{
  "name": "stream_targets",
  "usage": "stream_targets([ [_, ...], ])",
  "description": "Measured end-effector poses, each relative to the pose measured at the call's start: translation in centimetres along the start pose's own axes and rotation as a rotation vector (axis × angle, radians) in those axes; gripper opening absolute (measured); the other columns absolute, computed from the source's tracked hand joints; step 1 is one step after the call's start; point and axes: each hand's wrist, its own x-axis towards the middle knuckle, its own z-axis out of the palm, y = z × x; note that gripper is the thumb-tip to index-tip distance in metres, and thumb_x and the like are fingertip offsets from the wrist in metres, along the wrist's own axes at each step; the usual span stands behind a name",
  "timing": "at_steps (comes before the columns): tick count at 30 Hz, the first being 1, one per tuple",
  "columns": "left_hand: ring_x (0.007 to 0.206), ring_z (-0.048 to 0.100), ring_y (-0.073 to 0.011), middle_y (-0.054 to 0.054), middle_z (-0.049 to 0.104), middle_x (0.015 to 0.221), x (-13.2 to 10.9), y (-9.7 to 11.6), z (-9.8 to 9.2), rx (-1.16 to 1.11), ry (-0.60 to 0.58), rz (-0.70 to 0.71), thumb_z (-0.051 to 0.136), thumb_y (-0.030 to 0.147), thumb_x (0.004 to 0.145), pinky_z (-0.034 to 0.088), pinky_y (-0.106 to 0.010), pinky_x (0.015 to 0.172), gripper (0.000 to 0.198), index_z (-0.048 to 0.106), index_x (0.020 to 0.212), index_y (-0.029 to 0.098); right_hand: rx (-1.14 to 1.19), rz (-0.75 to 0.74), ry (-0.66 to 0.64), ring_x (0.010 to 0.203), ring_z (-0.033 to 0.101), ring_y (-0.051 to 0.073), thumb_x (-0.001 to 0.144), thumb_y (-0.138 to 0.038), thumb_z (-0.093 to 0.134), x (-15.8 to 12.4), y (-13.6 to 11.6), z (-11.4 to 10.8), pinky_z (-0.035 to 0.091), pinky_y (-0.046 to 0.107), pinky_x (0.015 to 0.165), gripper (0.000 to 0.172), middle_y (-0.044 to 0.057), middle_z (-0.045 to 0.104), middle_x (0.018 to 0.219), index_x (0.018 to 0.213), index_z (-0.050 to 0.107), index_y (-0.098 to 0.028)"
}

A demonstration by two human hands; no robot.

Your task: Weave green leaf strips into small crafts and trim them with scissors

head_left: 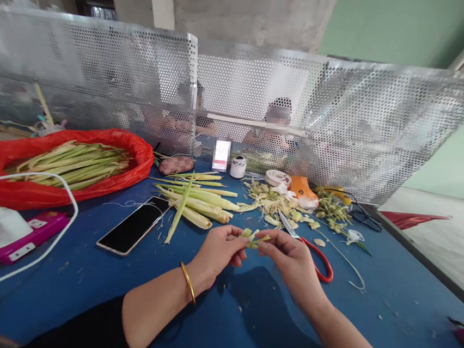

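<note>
My left hand [217, 252], with a gold bangle at its wrist, pinches a small pale-green strip of plant leaf or husk [253, 239] above the blue table. The fingertips of my right hand [289, 259] grip the other end of this piece. Just beyond my right hand lie scissors with red handles [325, 268], partly hidden by that hand. Long pale-green husks or stalks [200, 206] are spread on the table beyond my left hand. A heap of cut scraps [272, 204] lies past the scissor blades.
At left, a red plastic bag [145, 157] holds many long stalks. A dark phone [133, 227], a purple power strip [52, 226] and a white cable [74, 202] lie nearer. A tape roll [277, 177] stands behind the scraps. A perforated metal screen [257, 83] borders the back, people behind it.
</note>
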Motion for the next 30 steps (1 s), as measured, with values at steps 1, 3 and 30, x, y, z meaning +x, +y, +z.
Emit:
stream_targets([
  [1, 0.038, 0.045, -0.0060, 0.003, 0.057, 0.050, -0.1, 0.1, 0.0, -0.003, -0.003, -0.011, 0.064, 0.029, 0.074, 0.035, -0.018, 0.042, 0.018, 0.056, 0.080, 0.014, 0.041, 0.015, -0.024, 0.069, 0.057, 0.017, 0.073, -0.036, 0.069, 0.0, 0.0, 0.0, 0.046, 0.029, 0.067, 0.023, 0.003, 0.068, 0.076, 0.086, 0.071, -0.018],
  [3, 0.039, 0.043, -0.0057, 0.004, 0.054, 0.048, -0.3, 0.2, 0.1, -0.022, -0.010, -0.037, 0.065, 0.025, 0.071, 0.033, -0.017, 0.042, 0.015, 0.055, 0.076, 0.015, 0.075, 0.033, -0.029, 0.072, 0.058, 0.017, 0.073, -0.035, 0.069, 0.1, 0.1, 0.1, 0.046, 0.030, 0.070, 0.019, 0.003, 0.068, 0.078, 0.081, 0.072, -0.018],
  [30, 0.042, 0.043, -0.0065, 0.008, 0.048, 0.047, -0.4, -0.9, 0.5, 0.075, -0.097, 0.048, 0.064, 0.027, 0.072, 0.031, -0.017, 0.041, 0.019, 0.049, 0.078, 0.019, -0.220, 0.147, -0.057, 0.052, 0.041, 0.011, 0.067, -0.034, 0.062, 0.2, 1.2, 0.2, 0.030, 0.025, 0.051, 0.021, -0.004, 0.048, 0.052, 0.055, 0.053, -0.019],
])
